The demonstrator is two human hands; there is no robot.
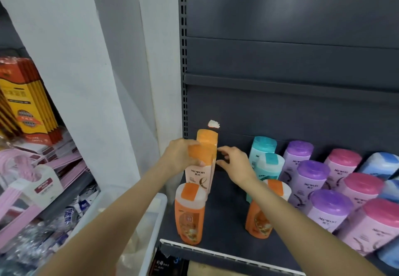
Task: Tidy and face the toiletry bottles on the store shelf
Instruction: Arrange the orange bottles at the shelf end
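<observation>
Standing at the near edge of the shelf (224,228), two short orange bottles face forward: one on the left (190,213) and one further right (259,221), partly hidden behind the right forearm. On the right side, the purple-capped bottles (313,174) and the pink-capped bottles (362,189) stand in neat rows from near to far, and some blue ones (382,163) stand at the far right edge. Behind the right arm two teal bottles (265,159) stand one after the other.

I judge the task to be about half done: the right part looks ordered, but the left column of orange products is not yet lined up, and a bare space of shelf lies between the orange and the teal bottles.

Further back, the left hand (183,157) grips the orange cap of a tall pale bottle (200,178), with its fingers curled round the top. Another orange-capped bottle (207,139) stands just behind it, near the back panel. The right hand (235,163) is just beside the tall bottle, fingers loosely spread and holding nothing; whether the fingertips touch the bottle, I cannot tell.
</observation>
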